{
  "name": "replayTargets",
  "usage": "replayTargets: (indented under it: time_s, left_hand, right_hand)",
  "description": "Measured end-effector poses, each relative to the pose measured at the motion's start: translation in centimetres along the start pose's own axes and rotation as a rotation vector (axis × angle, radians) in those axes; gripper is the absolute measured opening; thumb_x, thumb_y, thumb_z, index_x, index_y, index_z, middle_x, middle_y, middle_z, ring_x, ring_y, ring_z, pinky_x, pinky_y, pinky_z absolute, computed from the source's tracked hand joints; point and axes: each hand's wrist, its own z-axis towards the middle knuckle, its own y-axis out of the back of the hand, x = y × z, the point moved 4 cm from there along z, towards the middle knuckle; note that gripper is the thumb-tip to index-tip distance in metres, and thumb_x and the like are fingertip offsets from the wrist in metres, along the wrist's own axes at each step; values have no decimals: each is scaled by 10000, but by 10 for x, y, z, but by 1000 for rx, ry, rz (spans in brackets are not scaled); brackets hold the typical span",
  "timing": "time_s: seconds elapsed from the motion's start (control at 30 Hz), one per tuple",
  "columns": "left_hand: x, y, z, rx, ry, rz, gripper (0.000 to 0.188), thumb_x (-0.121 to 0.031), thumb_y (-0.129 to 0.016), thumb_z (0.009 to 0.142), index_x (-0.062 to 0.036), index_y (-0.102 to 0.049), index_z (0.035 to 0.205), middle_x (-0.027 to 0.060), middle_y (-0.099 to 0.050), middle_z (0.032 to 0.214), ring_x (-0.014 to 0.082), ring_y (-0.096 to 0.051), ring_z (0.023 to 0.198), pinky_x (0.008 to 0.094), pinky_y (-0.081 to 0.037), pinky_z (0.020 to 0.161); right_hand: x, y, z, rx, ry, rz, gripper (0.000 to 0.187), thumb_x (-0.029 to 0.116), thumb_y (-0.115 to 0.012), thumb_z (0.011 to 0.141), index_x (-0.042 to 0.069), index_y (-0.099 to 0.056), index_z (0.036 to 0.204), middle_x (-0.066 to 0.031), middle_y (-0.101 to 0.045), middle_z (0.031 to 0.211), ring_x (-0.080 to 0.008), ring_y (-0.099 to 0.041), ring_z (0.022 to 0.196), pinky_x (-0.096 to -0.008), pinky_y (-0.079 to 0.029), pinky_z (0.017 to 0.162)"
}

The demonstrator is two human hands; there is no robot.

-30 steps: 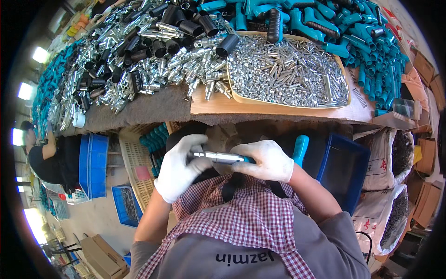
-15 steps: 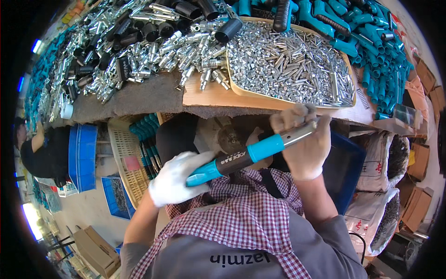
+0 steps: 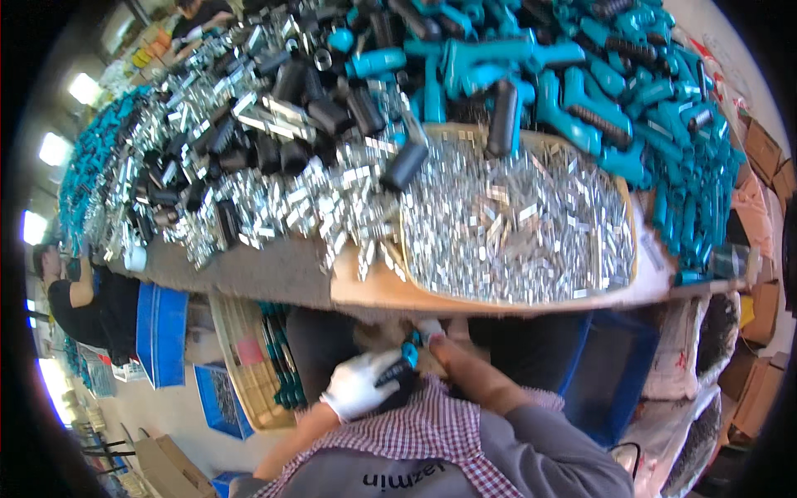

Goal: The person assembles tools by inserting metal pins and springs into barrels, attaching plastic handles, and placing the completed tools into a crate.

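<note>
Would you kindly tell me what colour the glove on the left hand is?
White; the glove on the left hand shows plainly in the head view, gripping a dark-and-teal tool.

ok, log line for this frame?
left hand: gripping teal-black tool | right hand: on tool's far end, mostly hidden | location: under table edge

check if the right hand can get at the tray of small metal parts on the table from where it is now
Probably yes. The right hand sits just under the table edge, gripping a teal-handled tool; the tray lies directly above, its top open. It would have to free itself first.
</note>
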Motion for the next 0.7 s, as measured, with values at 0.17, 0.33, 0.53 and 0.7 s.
replayTargets:
  time_s: [0.17, 0.33, 0.53, 0.7]
  left_hand:
    - [46, -11, -42, -121, 104, 85, 531, -348, -755, 805, -117, -624, 1265, 144, -687, 1108, 325, -670, 1006, 394, -543, 877]
    - [35, -29, 12, -35, 36, 44, 514, -387, -733, 821, -149, -626, 1265, 142, -697, 1060, 327, -683, 968, 403, -563, 830]
    - [62, -58, -6, -62, 236, 57, 589, -522, -642, 858, -195, -546, 1339, 176, -698, 1030, 370, -694, 899, 463, -567, 785]
    - [70, -92, 48, 226, 385, 30, 587, -469, -578, 877, -134, -497, 1353, 231, -681, 1123, 409, -685, 962, 496, -551, 812]
  right_hand:
    - [55, -2, 4, -143, 98, 330, 269, 234, -616, 824, 109, -702, 1046, -187, -684, 1109, -365, -647, 1046, -428, -526, 903]
    - [157, 123, 200, -290, -144, 613, 270, 230, -619, 824, 113, -698, 1054, -193, -679, 1117, -370, -639, 1064, -432, -516, 923]
    - [63, 77, -9, -236, -195, 1026, 273, 225, -622, 823, 118, -693, 1064, -201, -672, 1127, -376, -629, 1084, -438, -504, 947]
    - [61, 118, 1, -320, -394, 1332, 275, 220, -624, 822, 123, -689, 1072, -207, -666, 1135, -382, -621, 1102, -442, -495, 968]
